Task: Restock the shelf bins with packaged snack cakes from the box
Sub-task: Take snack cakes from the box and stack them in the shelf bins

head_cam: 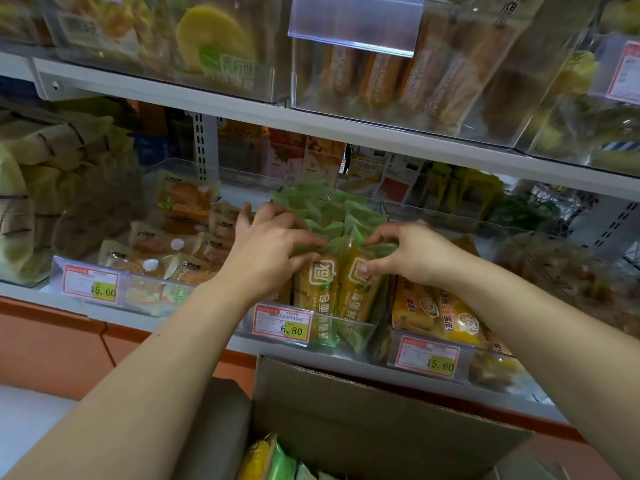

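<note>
Cakes [332,289] in green-and-yellow wrappers stood upright at the front edge of the middle bin [360,332], their long axes running top to bottom, green top seals directly under the fingers of both hands. Left hand [273,251] was curled, its fingertips pinched on the seal of the left front pack; right hand [408,254] pinched the seal of the right one, thumb pressed on its face. Each hand sat on its own pack, so neither was nearer. Behind them the bin held a packed row of the same green packs back to the rear wall; it looked close to full. Box [363,410] below the shelf edge stood open, with a few yellow and green packs [273,462] showing at its near corner
</note>
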Action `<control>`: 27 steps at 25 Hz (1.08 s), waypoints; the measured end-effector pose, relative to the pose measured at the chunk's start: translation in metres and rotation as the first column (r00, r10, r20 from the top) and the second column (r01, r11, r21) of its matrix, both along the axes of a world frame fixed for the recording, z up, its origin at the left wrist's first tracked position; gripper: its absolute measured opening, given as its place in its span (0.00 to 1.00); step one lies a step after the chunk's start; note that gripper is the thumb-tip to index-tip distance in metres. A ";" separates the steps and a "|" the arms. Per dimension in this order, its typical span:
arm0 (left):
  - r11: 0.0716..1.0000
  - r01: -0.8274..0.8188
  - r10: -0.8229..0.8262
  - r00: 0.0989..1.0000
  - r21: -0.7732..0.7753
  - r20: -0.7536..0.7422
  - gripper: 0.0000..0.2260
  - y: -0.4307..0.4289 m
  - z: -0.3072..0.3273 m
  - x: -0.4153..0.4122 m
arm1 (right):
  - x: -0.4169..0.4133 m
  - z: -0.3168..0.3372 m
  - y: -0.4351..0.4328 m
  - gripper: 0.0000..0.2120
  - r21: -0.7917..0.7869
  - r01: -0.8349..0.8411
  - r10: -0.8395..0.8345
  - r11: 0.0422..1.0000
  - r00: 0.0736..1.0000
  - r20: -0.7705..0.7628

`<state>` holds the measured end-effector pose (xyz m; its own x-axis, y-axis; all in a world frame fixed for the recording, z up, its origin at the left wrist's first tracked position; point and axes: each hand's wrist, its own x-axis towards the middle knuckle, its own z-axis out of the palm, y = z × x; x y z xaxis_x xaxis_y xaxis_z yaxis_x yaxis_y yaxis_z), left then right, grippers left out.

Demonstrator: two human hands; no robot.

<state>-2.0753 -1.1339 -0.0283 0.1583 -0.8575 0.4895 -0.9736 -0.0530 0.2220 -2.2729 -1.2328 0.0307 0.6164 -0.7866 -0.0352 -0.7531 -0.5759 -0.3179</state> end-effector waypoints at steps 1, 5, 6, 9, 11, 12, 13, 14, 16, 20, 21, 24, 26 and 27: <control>1.000 0.005 -0.005 1.000 -0.015 -0.001 0.14 -0.002 -0.001 0.000 | 0.001 -0.002 0.002 0.24 -0.023 -0.001 0.000 1.000 0.998 -0.061; 0.998 0.041 -0.040 0.999 -0.049 0.019 0.13 -0.010 -0.009 -0.004 | 0.005 -0.008 0.003 0.27 -0.100 -0.033 0.013 0.994 0.982 -0.187; 0.998 0.044 -0.042 0.999 -0.054 0.021 0.13 -0.011 -0.010 -0.005 | 0.005 -0.009 0.002 0.27 -0.101 -0.028 0.009 0.994 0.983 -0.181; 1.000 0.012 -0.012 1.000 -0.021 -0.016 0.14 -0.010 -0.010 -0.006 | -0.001 -0.020 0.000 0.28 -0.096 -0.014 0.004 0.995 0.994 -0.111; 1.000 0.002 -0.002 1.000 -0.006 -0.011 0.16 -0.006 -0.008 -0.006 | -0.013 -0.032 0.003 0.30 -0.099 -0.036 0.038 0.994 0.999 0.018; 1.000 -0.011 0.011 1.000 -0.016 0.000 0.19 -0.003 -0.006 -0.007 | -0.021 -0.038 0.005 0.31 -0.100 -0.051 0.062 0.994 0.993 0.104; 0.999 -0.025 0.026 1.000 -0.041 0.012 0.23 0.002 -0.004 -0.009 | -0.029 -0.043 0.011 0.30 -0.104 -0.054 0.075 0.993 0.976 0.206; 0.997 -0.039 0.041 0.999 -0.071 0.026 0.25 0.010 -0.001 -0.014 | -0.040 -0.047 0.019 0.28 -0.118 -0.031 0.069 0.993 0.942 0.328; 0.988 -0.031 0.042 0.997 -0.150 0.070 0.25 0.031 0.004 -0.028 | -0.067 -0.053 0.045 0.22 -0.149 0.022 0.069 0.989 0.813 0.578; 0.966 0.222 -0.198 0.965 -0.134 0.169 0.17 0.082 -0.022 -0.075 | -0.123 -0.093 0.096 0.10 -0.033 -0.073 0.076 0.997 0.724 0.686; 0.957 0.290 -0.282 0.941 -0.016 0.184 0.17 0.089 -0.040 -0.086 | -0.132 -0.108 0.100 0.09 0.070 -0.119 0.057 0.990 0.814 0.578; 0.866 0.342 -0.414 0.899 0.365 0.141 0.18 0.101 -0.112 -0.109 | -0.144 -0.172 0.090 0.14 0.458 -0.155 0.240 0.875 0.962 -0.133; 0.811 0.304 -0.378 0.924 0.500 0.052 0.19 0.112 -0.157 -0.114 | -0.153 -0.224 0.082 0.18 0.559 -0.084 0.383 0.825 0.811 -0.443; 0.780 0.290 -0.367 0.930 0.555 0.029 0.19 0.119 -0.177 -0.115 | -0.159 -0.245 0.079 0.19 0.559 -0.044 0.388 0.828 0.765 -0.514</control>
<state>-2.1900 -1.0144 -0.2051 -0.2124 -0.9751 -0.0642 -0.9710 0.2031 0.1265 -2.4317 -1.1533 -0.2144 0.4837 -0.3975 -0.7798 -0.7548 -0.6404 -0.1418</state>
